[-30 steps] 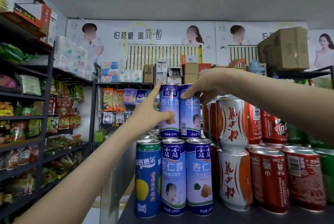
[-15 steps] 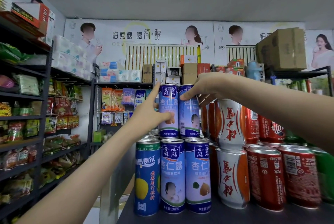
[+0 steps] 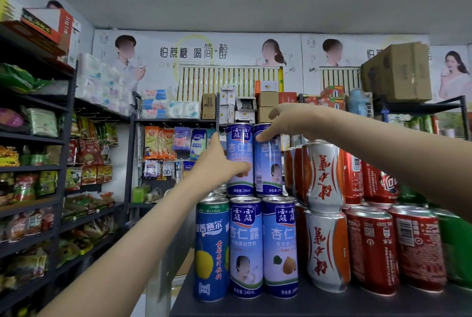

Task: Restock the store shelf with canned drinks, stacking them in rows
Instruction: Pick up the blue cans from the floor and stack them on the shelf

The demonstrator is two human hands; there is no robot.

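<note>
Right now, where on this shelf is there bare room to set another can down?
Bare: the top of the green-topped can, left of the upper blue cans, and the tops of the front red cans. The shelf front strip is narrow. Elsewhere cans stand packed.

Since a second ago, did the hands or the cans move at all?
Hardly anything changed. The left hand still holds the upper left blue can, thumb across its front. The right hand still lies over the top of the upper right blue can. Neither can has shifted on the bottom row of cans, and nothing was let go.
</note>
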